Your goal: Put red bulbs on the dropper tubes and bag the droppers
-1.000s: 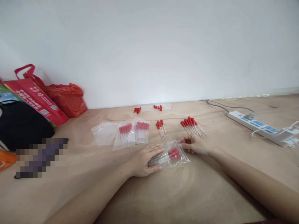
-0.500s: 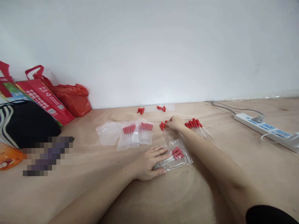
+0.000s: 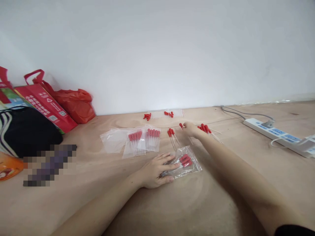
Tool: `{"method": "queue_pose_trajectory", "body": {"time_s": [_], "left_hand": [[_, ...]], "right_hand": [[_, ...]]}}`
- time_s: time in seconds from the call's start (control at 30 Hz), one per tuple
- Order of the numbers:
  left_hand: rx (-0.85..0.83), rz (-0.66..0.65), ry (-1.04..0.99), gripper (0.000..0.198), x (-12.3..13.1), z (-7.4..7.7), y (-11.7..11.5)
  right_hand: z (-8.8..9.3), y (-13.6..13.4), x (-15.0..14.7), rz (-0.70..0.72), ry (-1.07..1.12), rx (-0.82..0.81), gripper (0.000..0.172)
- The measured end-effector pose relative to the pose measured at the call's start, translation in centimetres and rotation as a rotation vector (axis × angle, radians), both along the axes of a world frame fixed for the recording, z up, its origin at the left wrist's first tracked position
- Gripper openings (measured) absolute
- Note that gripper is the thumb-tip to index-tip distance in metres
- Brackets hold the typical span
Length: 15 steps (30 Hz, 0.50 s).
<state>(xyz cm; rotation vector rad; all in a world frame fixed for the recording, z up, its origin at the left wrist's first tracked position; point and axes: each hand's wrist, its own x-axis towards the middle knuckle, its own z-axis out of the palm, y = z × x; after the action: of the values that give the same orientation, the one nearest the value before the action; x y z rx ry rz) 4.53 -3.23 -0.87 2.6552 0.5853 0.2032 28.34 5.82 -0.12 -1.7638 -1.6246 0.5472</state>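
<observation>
My left hand (image 3: 157, 171) lies with fingers spread on a clear plastic bag (image 3: 192, 168) that holds red-bulbed droppers (image 3: 185, 160). Farther forward, my right hand (image 3: 190, 129) is closed on a red-bulbed dropper (image 3: 181, 125), whose bulb sticks out left of the fingertips. Between the hands, a few loose droppers (image 3: 171, 132) lie side by side on the table. A fan of more droppers (image 3: 203, 127) is partly hidden behind my right wrist. Left of centre are two clear bags with several droppers each (image 3: 135, 136) (image 3: 154, 132).
Flat clear bags (image 3: 112, 141) lie left of the filled ones. Loose red bulbs (image 3: 147, 116) and a bag with red bulbs (image 3: 169, 114) are near the wall. A power strip (image 3: 278, 134) with cables is at right; red bags (image 3: 73, 101) and a black bag (image 3: 31, 131) stand left.
My right hand has moved to the right, toward the fan of droppers, with a red-bulbed dropper at its fingertips. Three loose droppers now show together. My left hand has stayed on the bag.
</observation>
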Motion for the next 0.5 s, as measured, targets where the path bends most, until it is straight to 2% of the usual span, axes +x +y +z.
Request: {"method": "queue_pose_trajectory", "body": {"time_s": [0.13, 0.17, 0.23, 0.33, 0.4, 0.5], "left_hand": [[-0.020, 0.037, 0.021, 0.062, 0.0, 0.1, -0.1], [-0.021, 0.041, 0.029, 0.062, 0.0, 0.1, 0.0], [-0.019, 0.042, 0.041, 0.059, 0.0, 0.1, 0.1], [-0.020, 0.042, 0.044, 0.058, 0.1, 0.0, 0.2], [-0.018, 0.042, 0.046, 0.059, 0.1, -0.1, 0.3], [-0.011, 0.040, 0.042, 0.059, 0.0, -0.2, 0.3]], "right_hand": [[0.8, -3.5, 4.1, 0.009, 0.176, -0.012, 0.022], [0.8, -4.5, 4.9, 0.017, 0.261, 0.008, 0.024], [0.2, -6.3, 6.1, 0.020, 0.562, 0.087, 0.025], [-1.4, -8.3, 6.5, -0.103, 0.809, 0.221, 0.033], [-2.6, -9.0, 6.0, -0.180, 0.877, 0.273, 0.042], [-3.8, -9.3, 5.0, -0.208, 0.921, 0.266, 0.048]]}}
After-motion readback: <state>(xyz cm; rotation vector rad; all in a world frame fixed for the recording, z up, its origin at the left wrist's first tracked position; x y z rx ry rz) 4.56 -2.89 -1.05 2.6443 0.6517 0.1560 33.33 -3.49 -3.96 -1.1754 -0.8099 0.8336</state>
